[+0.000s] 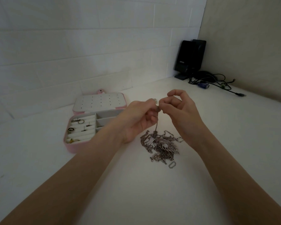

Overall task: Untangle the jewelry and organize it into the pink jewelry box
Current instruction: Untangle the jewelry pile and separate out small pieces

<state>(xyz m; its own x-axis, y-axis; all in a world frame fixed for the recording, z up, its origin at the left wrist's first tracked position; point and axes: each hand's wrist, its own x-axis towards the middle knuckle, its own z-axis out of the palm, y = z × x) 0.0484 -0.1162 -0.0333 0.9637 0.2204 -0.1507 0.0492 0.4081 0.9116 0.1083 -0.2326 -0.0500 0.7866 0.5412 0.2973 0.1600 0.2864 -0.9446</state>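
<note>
Both hands, left hand [140,117] and right hand [178,109], pinch one chain [156,125] taut above the tangled jewelry [161,146], probably to free it; the pink jewelry box [88,124] lies open alongside.

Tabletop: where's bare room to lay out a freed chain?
Bare table lies right of the tangled pile, short of the cables by the speakers. More lies near the front, between the forearms. Crowded: between the pink jewelry box, left hand and right hand.

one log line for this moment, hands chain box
left hand: pinches chain | right hand: pinches chain | tangle: on table, chain rising from it | box: open, left of tangle
</note>
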